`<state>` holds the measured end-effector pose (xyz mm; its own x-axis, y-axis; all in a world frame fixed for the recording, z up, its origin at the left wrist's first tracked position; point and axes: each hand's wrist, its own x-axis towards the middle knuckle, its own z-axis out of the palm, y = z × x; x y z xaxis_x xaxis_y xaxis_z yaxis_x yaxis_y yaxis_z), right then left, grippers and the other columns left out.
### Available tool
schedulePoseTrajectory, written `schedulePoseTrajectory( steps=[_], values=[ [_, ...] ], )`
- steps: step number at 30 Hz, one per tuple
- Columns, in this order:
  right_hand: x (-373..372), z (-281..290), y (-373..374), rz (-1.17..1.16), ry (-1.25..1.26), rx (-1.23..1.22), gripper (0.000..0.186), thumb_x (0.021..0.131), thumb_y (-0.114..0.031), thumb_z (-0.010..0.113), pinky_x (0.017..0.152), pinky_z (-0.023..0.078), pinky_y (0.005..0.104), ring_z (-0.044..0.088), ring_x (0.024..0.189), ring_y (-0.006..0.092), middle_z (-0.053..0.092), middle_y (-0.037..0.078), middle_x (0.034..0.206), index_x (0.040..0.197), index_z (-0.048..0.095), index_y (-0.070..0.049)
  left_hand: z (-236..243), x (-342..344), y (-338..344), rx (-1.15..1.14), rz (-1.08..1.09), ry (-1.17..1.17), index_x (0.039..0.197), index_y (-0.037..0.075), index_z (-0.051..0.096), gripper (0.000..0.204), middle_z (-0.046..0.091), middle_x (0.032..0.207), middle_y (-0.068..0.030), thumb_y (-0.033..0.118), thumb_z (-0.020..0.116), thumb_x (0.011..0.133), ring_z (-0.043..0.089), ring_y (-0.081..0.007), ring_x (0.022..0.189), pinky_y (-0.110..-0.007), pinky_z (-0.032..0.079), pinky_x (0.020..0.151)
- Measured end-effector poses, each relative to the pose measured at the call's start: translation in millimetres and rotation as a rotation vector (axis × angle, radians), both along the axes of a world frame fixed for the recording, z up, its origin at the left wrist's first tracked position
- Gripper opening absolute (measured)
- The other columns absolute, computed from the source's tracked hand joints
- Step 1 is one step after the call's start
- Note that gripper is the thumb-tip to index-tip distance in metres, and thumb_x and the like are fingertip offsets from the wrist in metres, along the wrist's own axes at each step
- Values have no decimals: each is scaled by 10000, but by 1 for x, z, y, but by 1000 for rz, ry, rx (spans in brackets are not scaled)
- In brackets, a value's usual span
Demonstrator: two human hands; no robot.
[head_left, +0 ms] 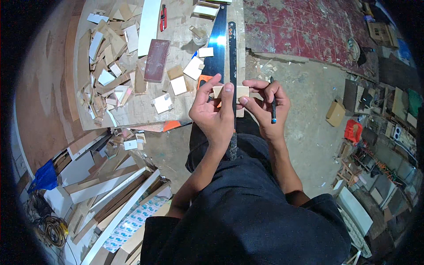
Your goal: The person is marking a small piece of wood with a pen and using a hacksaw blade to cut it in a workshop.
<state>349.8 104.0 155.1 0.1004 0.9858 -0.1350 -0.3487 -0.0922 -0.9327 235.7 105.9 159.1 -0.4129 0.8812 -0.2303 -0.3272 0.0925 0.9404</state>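
A small pale wooden block [242, 91] is held level between my two hands, just off the table's edge. My left hand [215, 104] pinches its left end, with the thumb on top. At its right end my right hand [268, 104] grips with thumb and index finger. A dark pen [273, 106] with a blue tip is tucked between the fingers of my right hand. A long, narrow black bar [232, 53] runs from the table towards my lap, next to the block. Behind my left hand lies a handsaw [214, 57] with an orange handle, partly hidden.
The wooden table [132, 114] carries a heap of offcuts [108, 48], a reddish-brown block [157, 61], a red utility knife [163, 18] and a small clear cup [198, 36]. Boards [119, 198] are stacked at lower left. A red crate [353, 130] and clutter line the right.
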Motion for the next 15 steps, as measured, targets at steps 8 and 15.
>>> schedulePoseTrajectory(
  steps=[8, 15],
  values=[
    [-2, 3, 4, -26, -19, 9, 413, 811, 114, 731, 741, 636, 304, 661, 1001, 190, 654, 259, 1162, 831, 371, -87, 3, 2, 4, -13, -11, 9, 1126, -113, 606, 286, 671, 975, -181, 51, 713, 917, 682, -156, 744, -275, 624, 551],
    [4, -13, 3, -6, -105, 20, 423, 803, 163, 710, 767, 652, 393, 658, 1061, 257, 625, 255, 1186, 848, 372, -88, -5, 3, 7, -3, -7, -20, 1040, -85, 614, 214, 669, 928, -125, 43, 724, 908, 672, -141, 741, -270, 620, 567]
  ],
)
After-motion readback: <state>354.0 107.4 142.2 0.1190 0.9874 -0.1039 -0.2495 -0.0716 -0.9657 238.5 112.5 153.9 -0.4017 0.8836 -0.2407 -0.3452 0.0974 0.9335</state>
